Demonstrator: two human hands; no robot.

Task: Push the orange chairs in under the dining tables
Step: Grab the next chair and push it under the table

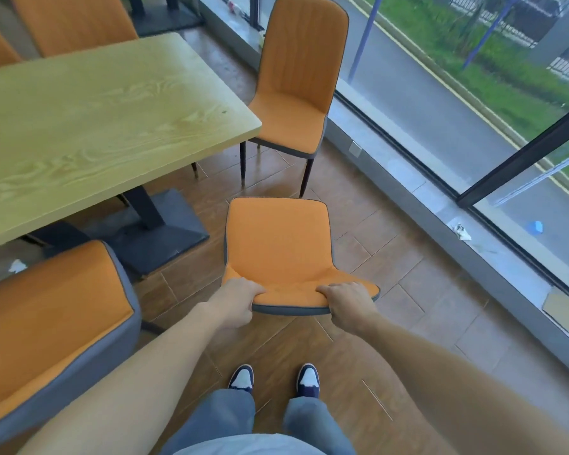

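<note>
Directly in front of me stands an orange chair (278, 247) with a grey edge, seen from above and behind. My left hand (235, 303) grips the left end of its backrest top and my right hand (350, 305) grips the right end. The chair stands on the floor to the right of the light wooden dining table (89, 119), outside the table's edge. A second orange chair (296, 83) stands beyond it by the table's far right corner, facing the table. A third orange chair (50, 320) is at my left, close to the table's near side.
The table rests on a dark pedestal with a flat base plate (168, 238). A low sill (440, 205) and glass wall run along the right. More orange chairs (69, 21) stand behind the table. Scraps of paper (17, 266) lie under the table. My shoes (273, 379) are on the wood-look floor.
</note>
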